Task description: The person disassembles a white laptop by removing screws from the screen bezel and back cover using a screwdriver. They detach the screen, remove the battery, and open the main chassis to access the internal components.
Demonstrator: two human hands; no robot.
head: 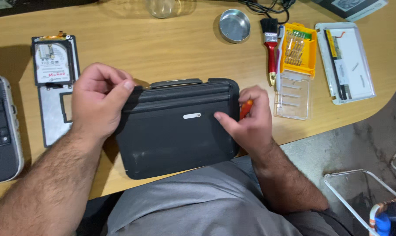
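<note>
Gripping the black laptop (178, 131) at its upper left corner, my left hand (97, 100) has its fingers curled shut on the edge. It lies closed on the tabletop (171, 48) before me. My right hand (250, 120) rests on its right edge, fingers closed around what looks like an orange-handled screwdriver (246, 107), mostly hidden. A hard drive (52, 65) lies well to the left.

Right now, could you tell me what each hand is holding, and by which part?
The left hand grips the dark laptop case at its upper left corner. The right hand steadies its right edge while holding an orange-handled tool.
</note>
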